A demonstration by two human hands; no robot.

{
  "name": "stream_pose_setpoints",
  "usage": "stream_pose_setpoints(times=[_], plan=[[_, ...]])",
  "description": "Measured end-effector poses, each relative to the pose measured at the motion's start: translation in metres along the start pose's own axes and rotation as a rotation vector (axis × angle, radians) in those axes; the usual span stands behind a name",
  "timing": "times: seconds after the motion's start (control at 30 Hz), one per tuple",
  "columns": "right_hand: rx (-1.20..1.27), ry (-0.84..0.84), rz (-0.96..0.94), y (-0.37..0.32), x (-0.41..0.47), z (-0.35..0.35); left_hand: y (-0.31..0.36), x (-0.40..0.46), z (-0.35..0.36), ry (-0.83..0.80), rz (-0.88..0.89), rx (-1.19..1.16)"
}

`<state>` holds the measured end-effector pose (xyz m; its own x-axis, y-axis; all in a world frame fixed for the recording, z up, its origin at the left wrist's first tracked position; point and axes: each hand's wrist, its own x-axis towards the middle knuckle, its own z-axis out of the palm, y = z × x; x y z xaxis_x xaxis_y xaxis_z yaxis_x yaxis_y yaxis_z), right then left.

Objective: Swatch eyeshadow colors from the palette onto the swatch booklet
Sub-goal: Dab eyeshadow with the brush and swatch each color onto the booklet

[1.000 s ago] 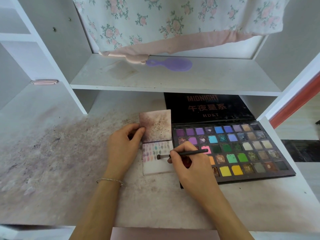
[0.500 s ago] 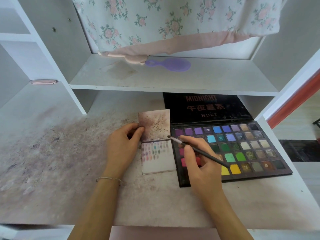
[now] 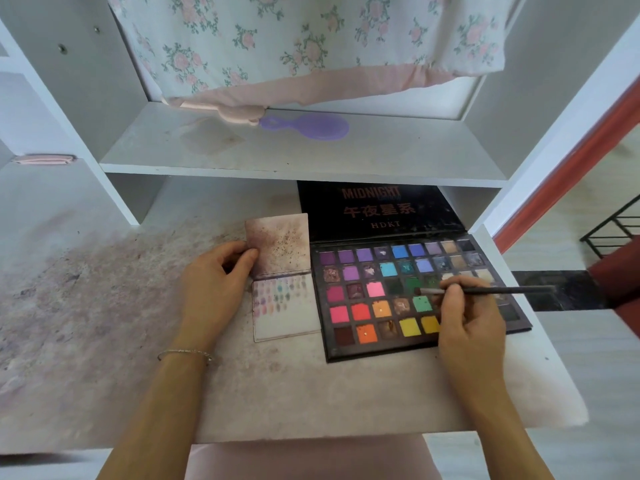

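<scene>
Now, line by line:

Left hand: the left hand [image 3: 216, 284] rests on the stained white desk surface [image 3: 104, 323], its thumb and curled fingers pinching the left edge of the small open swatch booklet [image 3: 282, 275]; a thin silver bracelet [image 3: 185, 354] circles the wrist.

Swatch booklet: it lies open just left of the palette, touching or nearly touching its left edge. The upper leaf is speckled brown and pink; the lower white page carries rows of small pastel dabs across its top half, with the bottom half bare.

Right hand: the right hand [image 3: 469, 323] hovers over the right part of the palette, fingers curled round the thin black-handled makeup brush [image 3: 485, 290], which it grips near the ferrule.

Brush: it lies nearly level, handle pointing right, bristle tip at the dark green pans in the middle row; whether the bristles touch the powder cannot be told.

Palette: the large black eyeshadow palette [image 3: 381, 299] sits open on the desk, its lid printed "MIDNIGHT" and "HDKT" leaning back under the shelf. Pans run purple and blue along the top, pink, red, orange and yellow toward the bottom.

Shelf: a white shelf [image 3: 294, 157] above holds a lilac plastic hairbrush [image 3: 308, 126], with a floral cloth with pink trim [image 3: 294, 46] hanging over it.
</scene>
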<state>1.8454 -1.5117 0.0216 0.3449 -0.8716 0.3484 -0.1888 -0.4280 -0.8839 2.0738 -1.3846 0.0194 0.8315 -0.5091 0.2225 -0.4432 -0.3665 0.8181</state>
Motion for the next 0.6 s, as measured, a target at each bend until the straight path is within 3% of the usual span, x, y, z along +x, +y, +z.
stream_pose_setpoints(times=[0.27,0.6], plan=[[-0.081,0.168,0.105,0.011,0.011,-0.02,0.0,-0.001,-0.001,-0.023,0.013,0.024],[-0.173,-0.001,0.083,0.019,0.012,-0.018,-0.002,-0.001,-0.001,-0.027,0.011,0.019]])
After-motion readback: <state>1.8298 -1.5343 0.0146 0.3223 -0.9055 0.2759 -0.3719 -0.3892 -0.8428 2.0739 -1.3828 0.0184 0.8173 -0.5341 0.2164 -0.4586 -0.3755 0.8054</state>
